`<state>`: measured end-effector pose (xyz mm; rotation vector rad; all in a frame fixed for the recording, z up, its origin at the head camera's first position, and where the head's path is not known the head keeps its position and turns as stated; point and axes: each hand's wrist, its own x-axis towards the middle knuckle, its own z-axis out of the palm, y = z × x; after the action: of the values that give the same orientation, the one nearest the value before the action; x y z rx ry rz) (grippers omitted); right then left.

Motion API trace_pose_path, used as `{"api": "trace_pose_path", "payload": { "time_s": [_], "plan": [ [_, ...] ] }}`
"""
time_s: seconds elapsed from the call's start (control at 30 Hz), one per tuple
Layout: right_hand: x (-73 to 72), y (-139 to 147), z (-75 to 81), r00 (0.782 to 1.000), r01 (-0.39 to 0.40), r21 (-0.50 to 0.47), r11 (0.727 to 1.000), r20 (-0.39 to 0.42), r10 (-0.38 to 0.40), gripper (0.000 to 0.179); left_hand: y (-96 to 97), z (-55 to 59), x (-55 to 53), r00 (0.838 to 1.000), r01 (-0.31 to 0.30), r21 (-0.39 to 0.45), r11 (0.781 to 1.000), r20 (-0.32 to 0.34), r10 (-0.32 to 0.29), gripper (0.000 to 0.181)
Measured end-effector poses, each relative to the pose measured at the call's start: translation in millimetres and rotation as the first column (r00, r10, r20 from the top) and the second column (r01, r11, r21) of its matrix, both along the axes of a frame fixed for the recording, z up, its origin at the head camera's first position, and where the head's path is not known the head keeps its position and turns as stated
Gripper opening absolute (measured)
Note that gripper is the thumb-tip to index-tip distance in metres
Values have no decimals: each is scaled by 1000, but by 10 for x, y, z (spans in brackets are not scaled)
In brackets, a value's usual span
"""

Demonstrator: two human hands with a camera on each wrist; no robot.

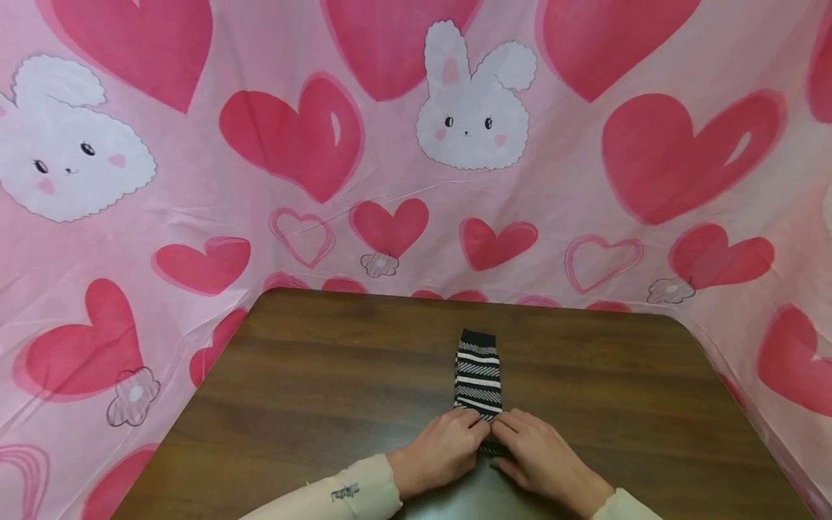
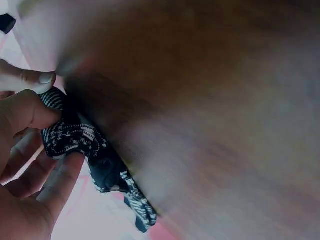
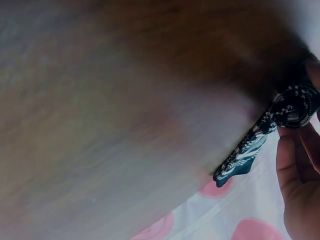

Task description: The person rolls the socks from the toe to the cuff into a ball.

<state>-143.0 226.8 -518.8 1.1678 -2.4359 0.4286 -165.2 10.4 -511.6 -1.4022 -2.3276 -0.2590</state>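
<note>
A black-and-white striped sock (image 1: 479,375) lies lengthwise on the table, its black cuff pointing to the far side. Both hands are at its near end, side by side. My left hand (image 1: 448,444) pinches that end between thumb and fingers; the left wrist view shows the bunched sock (image 2: 75,135) in its grip. From the other side my right hand (image 1: 539,451) holds the same end, with the thumb above and fingers below the rolled, bunched part of the sock (image 3: 295,105). The fingers partly cover the near end in the head view.
The brown wooden table (image 1: 312,375) has rounded far corners. Pink cloth (image 1: 390,180) with hearts and rabbits hangs behind it and along both sides.
</note>
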Motion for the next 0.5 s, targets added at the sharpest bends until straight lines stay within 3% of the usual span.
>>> {"api": "trace_pose_path", "payload": {
  "time_s": [0.1,0.2,0.33,0.43,0.5],
  "plan": [
    [10,0,-7,997,30,-39,999,75,-27,39,-6,10,-19,995,12,88,996,95,-20,24],
    [26,13,-4,974,69,-115,991,224,-42,36,-29,31,-31,969,3,165,986,243,-44,26],
    [26,33,5,923,90,-242,966,384,10,37,-56,79,-39,893,-89,234,968,450,-26,22],
    [2,40,6,893,70,-305,950,443,76,34,-66,117,-42,839,-166,257,952,545,-1,19],
    [-18,45,9,869,74,-327,942,484,100,28,-69,130,-44,816,-199,261,944,578,12,18]
  ]
}}
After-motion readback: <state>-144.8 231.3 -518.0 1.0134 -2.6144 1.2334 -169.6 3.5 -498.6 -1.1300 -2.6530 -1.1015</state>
